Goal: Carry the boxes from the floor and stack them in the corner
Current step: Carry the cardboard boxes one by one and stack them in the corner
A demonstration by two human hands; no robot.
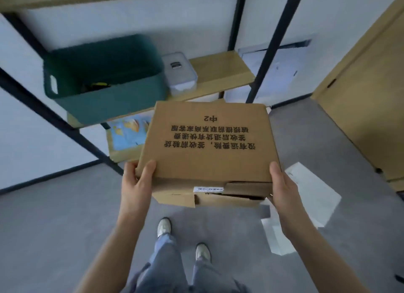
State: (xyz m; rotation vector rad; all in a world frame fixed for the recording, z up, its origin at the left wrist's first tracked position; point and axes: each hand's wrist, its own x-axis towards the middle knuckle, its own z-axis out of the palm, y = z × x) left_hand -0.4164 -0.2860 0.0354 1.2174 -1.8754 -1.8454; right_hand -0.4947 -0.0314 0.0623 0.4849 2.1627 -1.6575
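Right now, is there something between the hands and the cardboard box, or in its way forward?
Nothing lies between them: the left hand and right hand already grip the cardboard box at its sides. Straight ahead stands the shelf unit holding a green bin. The corner itself cannot be identified.

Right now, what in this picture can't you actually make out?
- Head view: the box covers the floor behind it and part of the map.
- The bin is blurred; the dark things inside are unidentifiable.
- Both hands' fingers are hidden under the box; only the left hand and right hand thumbs show.
- The box label is too small to read.
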